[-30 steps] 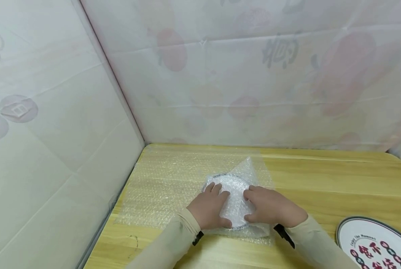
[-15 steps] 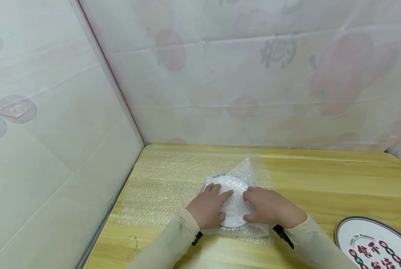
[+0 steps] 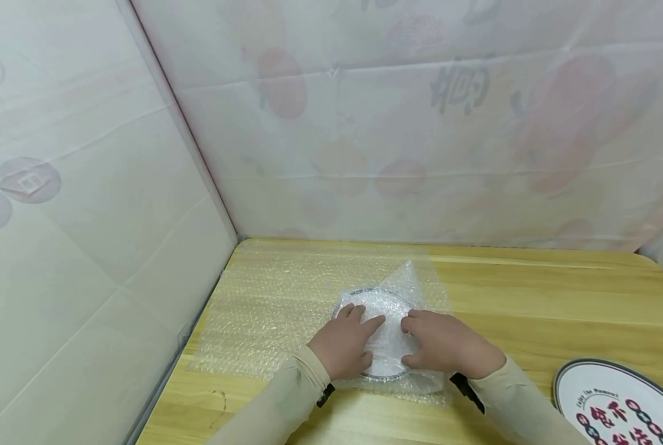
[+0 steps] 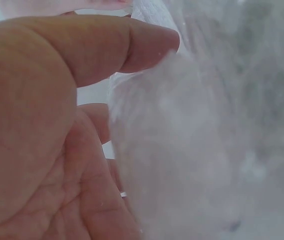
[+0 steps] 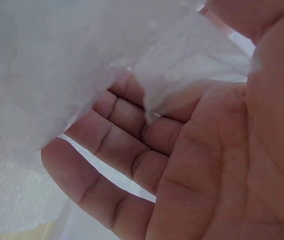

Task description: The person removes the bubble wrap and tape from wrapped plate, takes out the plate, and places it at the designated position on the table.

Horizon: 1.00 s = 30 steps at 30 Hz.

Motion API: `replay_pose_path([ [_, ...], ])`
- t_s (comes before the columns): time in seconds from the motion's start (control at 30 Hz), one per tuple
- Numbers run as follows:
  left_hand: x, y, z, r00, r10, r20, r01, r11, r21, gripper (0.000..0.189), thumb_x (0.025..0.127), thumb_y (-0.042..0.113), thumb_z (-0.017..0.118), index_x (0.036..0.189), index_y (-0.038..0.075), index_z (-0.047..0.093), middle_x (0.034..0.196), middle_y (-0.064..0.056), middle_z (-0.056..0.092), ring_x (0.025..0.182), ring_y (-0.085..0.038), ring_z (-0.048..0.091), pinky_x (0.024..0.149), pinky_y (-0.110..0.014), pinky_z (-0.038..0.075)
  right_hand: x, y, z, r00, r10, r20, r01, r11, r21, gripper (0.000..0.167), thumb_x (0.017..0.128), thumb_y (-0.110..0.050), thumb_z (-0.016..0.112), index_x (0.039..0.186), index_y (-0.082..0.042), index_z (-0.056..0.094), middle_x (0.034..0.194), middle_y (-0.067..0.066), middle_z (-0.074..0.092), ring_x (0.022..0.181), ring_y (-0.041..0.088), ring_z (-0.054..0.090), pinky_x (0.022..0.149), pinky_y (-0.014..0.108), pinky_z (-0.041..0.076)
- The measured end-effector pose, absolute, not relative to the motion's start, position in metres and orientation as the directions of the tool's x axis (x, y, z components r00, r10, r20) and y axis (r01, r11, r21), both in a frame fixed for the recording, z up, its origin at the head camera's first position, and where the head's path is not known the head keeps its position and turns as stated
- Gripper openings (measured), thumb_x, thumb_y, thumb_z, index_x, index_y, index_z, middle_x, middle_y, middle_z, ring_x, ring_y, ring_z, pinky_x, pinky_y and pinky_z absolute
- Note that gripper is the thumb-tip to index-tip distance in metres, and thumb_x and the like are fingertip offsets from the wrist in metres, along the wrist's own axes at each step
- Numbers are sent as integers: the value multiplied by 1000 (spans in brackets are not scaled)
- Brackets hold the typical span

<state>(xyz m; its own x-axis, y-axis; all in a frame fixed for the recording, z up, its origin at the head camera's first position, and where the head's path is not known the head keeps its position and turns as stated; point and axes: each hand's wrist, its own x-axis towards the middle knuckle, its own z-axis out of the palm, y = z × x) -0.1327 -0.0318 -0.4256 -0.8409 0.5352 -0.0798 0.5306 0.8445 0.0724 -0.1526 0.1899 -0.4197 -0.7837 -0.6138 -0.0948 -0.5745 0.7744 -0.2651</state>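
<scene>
A round white plate [image 3: 388,368] with a dark rim line lies under folded bubble wrap [image 3: 386,340]. My left hand [image 3: 341,346] rests on the plate's left side, fingers spread over the wrap. In the left wrist view its thumb [image 4: 146,45] touches a raised fold of wrap. On the right side, my right hand [image 3: 448,343] lies over the wrap with fingers bent gently. Its fingers [image 5: 117,150] touch the wrap's underside in the right wrist view, and loose film hangs near the palm. Part of the plate is hidden by the hands.
A wide flat sheet of bubble wrap [image 3: 270,303] spreads left and back over the wooden table [image 3: 532,296]. At the lower right lies a larger white plate [image 3: 593,405] with red characters and a dark rim. Printed cloth walls [image 3: 354,136] stand behind and at the left.
My left thumb has drawn in toward the palm and the index finger has reached slightly further right over the wrap. The right hand and the plate stay nearly where they were.
</scene>
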Motion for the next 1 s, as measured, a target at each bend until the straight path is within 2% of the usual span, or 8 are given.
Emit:
replay_pose_path([
  [0.23,-132,-32,-426,-837,542,-78,537,840,77,67,93,30,69,156,22,48,153,-19,50,140,-41,48,104,-48,53,-151,189,-417,-786,-611,-96,-571,777,-264,37,77,-36,87,97,-12,67,89,-7,57,73,12,48,64,36,46],
  [0.6,-133,-32,-427,-841,535,-82,528,844,95,69,94,45,71,156,24,48,154,-18,49,141,-40,47,106,-49,52,-149,187,-415,-792,-603,-94,-565,783,-261,36,77,-36,86,96,-12,67,89,-6,57,73,12,48,64,37,46],
  [1.0,-136,-34,-425,-840,539,-66,533,842,85,57,103,42,60,156,26,48,152,-11,52,139,-32,51,103,-43,54,-148,187,-412,-792,-603,-98,-566,785,-253,37,78,-36,85,98,-11,67,90,-6,58,74,12,49,65,37,47],
])
